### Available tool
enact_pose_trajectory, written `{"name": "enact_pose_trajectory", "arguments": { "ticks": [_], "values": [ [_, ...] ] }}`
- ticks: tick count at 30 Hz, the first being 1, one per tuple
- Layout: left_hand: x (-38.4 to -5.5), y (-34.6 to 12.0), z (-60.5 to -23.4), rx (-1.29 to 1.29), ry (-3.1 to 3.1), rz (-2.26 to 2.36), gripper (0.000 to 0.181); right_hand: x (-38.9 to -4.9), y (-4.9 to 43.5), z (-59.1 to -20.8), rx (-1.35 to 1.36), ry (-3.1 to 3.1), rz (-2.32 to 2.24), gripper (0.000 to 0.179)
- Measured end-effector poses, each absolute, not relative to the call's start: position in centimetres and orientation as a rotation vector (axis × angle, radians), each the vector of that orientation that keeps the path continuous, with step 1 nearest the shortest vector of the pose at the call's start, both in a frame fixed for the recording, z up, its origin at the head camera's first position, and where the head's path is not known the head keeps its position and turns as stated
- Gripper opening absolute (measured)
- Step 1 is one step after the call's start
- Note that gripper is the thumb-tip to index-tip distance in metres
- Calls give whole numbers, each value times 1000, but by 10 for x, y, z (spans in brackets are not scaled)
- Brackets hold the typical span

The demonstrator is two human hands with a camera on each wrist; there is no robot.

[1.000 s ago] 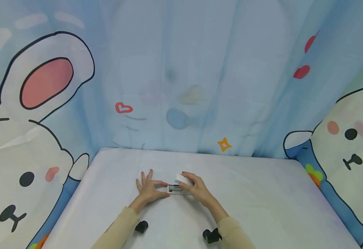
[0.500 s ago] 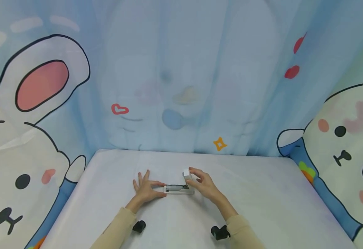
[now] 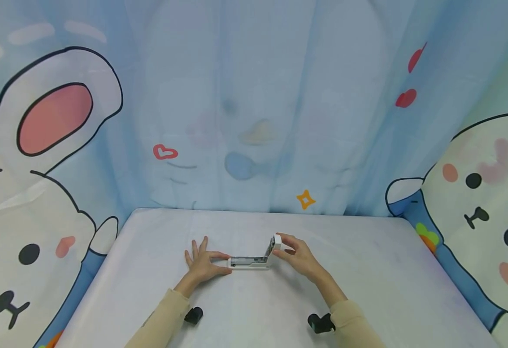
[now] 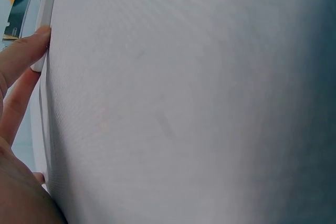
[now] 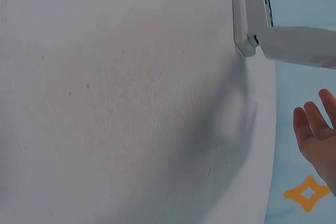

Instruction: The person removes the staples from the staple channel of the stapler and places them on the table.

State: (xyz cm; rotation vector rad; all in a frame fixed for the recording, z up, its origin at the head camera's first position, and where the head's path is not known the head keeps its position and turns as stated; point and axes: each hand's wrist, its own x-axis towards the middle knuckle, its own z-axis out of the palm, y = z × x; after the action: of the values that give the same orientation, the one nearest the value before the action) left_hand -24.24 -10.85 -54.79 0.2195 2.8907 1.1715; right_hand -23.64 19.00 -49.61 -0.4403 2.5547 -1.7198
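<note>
A white stapler (image 3: 250, 268) lies on the white table, its top cover (image 3: 273, 244) swung up steeply at the right end and its metal staple channel showing. Thumb and index finger of my left hand (image 3: 202, 265) pinch the left end of the base, the other fingers spread. In the left wrist view, my thumb (image 4: 26, 56) lies against the end of the white stapler base (image 4: 47, 3). My right hand (image 3: 300, 258) holds the raised cover between thumb and fingers. The right wrist view shows the cover (image 5: 299, 44) hinged to the base; the thumb is out of that frame.
A white cloth-covered table (image 3: 367, 270) lies under the stapler, with a blue cartoon-printed curtain (image 3: 254, 96) behind it. Black wrist devices (image 3: 321, 323) sit at both sleeves.
My right hand has moved right, swinging the stapler's cover from low above the base to a steep upright tilt and exposing the channel. My left hand stays at the stapler's left end.
</note>
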Motion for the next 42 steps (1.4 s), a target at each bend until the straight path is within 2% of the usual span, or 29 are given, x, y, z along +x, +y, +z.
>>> {"name": "enact_pose_trajectory", "arguments": {
  "ticks": [13,22,31,42],
  "values": [
    [-245,-111,-544,216,2887,1174,36,-232,204,-496,-397,2568,-1714,37],
    [-244,-110,-545,214,2877,1178,36,-218,201,-476,-387,2577,-1676,36],
    [-244,-109,-547,197,2872,1174,35,-231,217,-504,-367,2561,-1696,39],
    [-242,-108,-546,192,2864,1178,34,-231,225,-511,-224,2569,-1687,33]
  ]
}}
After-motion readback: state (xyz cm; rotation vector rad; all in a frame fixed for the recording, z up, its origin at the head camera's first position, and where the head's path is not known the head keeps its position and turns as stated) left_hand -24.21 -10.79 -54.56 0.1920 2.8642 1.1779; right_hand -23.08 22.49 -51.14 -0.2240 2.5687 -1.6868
